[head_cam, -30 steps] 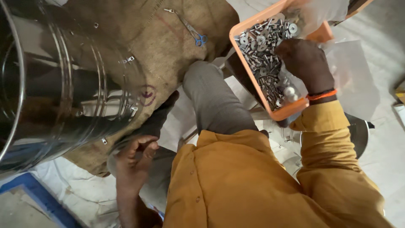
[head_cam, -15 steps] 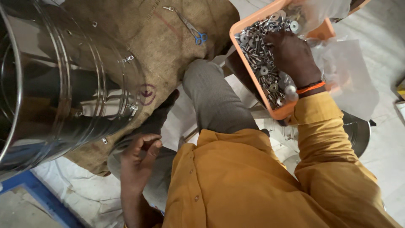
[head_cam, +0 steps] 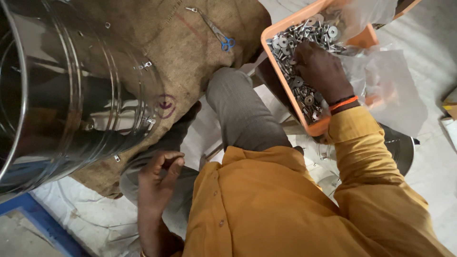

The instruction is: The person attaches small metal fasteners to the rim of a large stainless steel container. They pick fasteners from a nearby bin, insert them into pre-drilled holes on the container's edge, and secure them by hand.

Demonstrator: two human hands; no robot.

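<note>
- Head view, upper right of the frame: the right hand (head_cam: pixel 320 71) lies palm-down in an orange tray (head_cam: pixel 277 32), fingers curled into the pile of small metal fasteners (head_cam: pixel 304 95). Whether it has one pinched I cannot tell.
- A second ago this hand sat further toward the tray's right edge; it has slid deeper across the pile, which reads as sorting or picking among the pieces.
- Crumpled clear plastic (head_cam: pixel 390 90) lies over the tray's far corner and beside it.
- Lower left of centre, the left hand (head_cam: pixel 159 178) is loosely closed near the person's knee, thumb against the fingertips; anything held there is too small to see. It has barely moved.
- Left side of the frame: a large shiny steel drum (head_cam: pixel 57 109) lies on brown burlap (head_cam: pixel 200 52).
- Blue-handled scissors (head_cam: pixel 215 32) rest on the burlap, near the top centre.
</note>
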